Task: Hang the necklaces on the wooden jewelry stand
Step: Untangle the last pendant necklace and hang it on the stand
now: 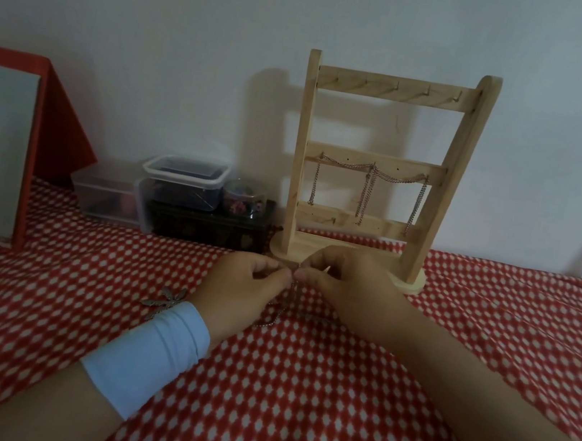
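Necklace chain (276, 318) is being pinched between left hand (245, 289) and right hand (344, 285), probably unclasping; next comes lifting it onto a free peg of the wooden jewelry stand (374, 161).

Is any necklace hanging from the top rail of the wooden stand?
No: the top rail carries only bare hooks, while the chains hang from the middle rail.

The jewelry stand (395, 92) is made of pale, matt wood, its hung chains (365, 193) of thin metal. A matt printed cloth (294, 390) is spread beneath; the far-left tubs (184, 181) are clear plastic.
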{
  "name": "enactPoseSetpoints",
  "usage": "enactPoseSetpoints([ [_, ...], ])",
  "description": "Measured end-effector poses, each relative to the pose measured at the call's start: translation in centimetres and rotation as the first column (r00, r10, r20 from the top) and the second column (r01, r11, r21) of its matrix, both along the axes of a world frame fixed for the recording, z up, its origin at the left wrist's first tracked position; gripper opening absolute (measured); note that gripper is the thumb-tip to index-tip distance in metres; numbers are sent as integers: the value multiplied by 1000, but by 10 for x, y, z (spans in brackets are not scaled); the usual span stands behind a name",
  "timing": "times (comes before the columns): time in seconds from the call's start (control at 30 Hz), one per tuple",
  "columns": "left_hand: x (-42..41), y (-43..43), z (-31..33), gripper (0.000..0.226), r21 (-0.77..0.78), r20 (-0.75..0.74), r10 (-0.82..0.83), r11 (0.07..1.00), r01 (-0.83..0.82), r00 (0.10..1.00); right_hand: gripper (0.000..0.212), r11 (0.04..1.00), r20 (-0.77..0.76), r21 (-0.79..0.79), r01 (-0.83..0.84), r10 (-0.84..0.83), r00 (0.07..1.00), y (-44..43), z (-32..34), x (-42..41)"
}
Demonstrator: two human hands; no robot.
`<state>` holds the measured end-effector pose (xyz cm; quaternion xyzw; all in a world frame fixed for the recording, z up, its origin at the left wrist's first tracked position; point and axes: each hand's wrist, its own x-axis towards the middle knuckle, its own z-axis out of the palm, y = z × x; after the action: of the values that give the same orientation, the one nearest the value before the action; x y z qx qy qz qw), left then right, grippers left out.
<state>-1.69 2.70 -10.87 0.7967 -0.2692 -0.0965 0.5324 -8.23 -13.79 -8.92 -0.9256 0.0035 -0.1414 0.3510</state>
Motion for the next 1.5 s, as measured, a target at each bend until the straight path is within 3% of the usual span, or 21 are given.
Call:
enactPoseSetpoints([
  [0.1, -2, 0, 3, 25, -13, -67, -52, 999, 51, 996, 9, 997, 3, 72, -32, 32, 999, 2, 2, -1],
  [0.3, -2, -4, -4, 35, 20, -55, -98, 995, 99, 994, 27, 875, -170, 475, 96, -16, 985, 4, 5, -3],
  [0.37, -4, -5, -5, 29, 22, -6, -106, 994, 107, 994, 34, 845, -254, 520, 124, 15, 967, 4, 7, -3],
  [0.47, -6, -6, -4, 25, 6, 69, -47, 999, 46, 997, 24, 786, -285, 603, 138, 51, 957, 1, 9, -3],
  [0.63, 0, -2, 1, 28, -130, -130, -23, 992, 6, 991, 12, 843, -261, 511, 167, -32, 965, -3, 10, -4],
  [0.77, 2, -3, 1, 20, -41, 127, -34, 998, 39, 991, 27, 882, -295, 469, 54, 98, 950, 3, 15, -8],
  [0.83, 4, -3, 3, 18, -6, 247, -22, 1000, 24, 969, 18, 885, -271, 464, 36, 103, 957, 1, 15, -8],
  [0.97, 9, 0, 11, 19, 59, 257, -106, 994, 94, 961, 5, 849, -236, 527, 23, 121, 964, -7, 18, -7],
  [1.1, 4, 2, 21, 20, 94, 184, -195, 979, 180, 963, 15, 829, -199, 558, -11, 147, 969, -8, 21, -6],
  [1.2, -2, -1, 22, 18, -12, 41, -184, 983, 184, 982, 29, 762, -182, 646, -46, 213, 960, -9, 19, -5],
  [1.3, -9, -5, 18, 15, -108, -93, -215, 973, 205, 972, 22, 728, -184, 683, -54, 243, 952, -13, 19, -5],
  [1.5, -9, -3, 16, 19, -127, -65, -228, 968, 218, 972, 31, 658, -218, 752, 39, 193, 957, -26, 18, 2],
])
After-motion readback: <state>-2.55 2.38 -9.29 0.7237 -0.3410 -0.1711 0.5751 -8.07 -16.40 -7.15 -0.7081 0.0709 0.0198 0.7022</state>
